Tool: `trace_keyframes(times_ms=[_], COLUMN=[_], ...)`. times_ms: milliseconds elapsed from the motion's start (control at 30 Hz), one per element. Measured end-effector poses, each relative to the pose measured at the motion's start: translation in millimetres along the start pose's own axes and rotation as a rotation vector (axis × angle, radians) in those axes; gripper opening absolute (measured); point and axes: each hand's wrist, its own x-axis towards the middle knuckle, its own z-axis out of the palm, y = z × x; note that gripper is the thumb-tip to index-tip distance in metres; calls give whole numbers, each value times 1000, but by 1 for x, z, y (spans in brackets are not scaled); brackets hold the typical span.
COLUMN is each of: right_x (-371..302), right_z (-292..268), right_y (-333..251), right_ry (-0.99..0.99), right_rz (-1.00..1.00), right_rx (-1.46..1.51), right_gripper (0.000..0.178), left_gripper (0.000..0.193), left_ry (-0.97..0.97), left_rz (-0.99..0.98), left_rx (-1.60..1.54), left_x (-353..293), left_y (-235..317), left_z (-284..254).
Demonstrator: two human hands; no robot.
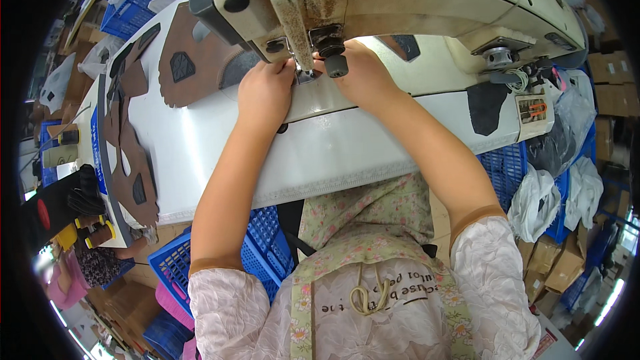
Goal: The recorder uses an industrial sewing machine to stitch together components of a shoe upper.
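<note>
A cream sewing machine reaches over a white table, its presser foot between my two hands. My left hand is closed just left of the foot, fingers curled; what they hold is hidden. Against its far side lies a large brown cut piece with dark grey patches. My right hand is closed at the right of the foot, fingertips bent in toward the needle area and partly covered by a black knob. A further brown and dark piece shows under the machine arm.
Brown strips with dark patches hang along the table's left end. A dark cut piece and a small tray with orange-handled snips sit at the right. Blue crates stand below the table edge. Thread spools are at far left.
</note>
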Motion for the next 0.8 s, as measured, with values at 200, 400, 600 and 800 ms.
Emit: trace_keyframes(times_ms=[200, 400, 600, 800], right_x=[-1, 1, 0, 3], right_z=[-1, -2, 0, -3], right_y=[-1, -4, 0, 1], right_ry=[-12, 15, 3, -44], right_rz=[-16, -27, -48, 25], right_rx=[-22, -21, -59, 32], right_gripper=[15, 13, 7, 15], left_gripper=[10, 9, 9, 9], left_ry=[14, 32, 51, 39], left_rz=[-21, -7, 17, 6], left_rx=[-3, -6, -11, -17], left_x=[-2, -1, 0, 0], left_y=[2, 2, 3, 3], left_z=[2, -1, -2, -2])
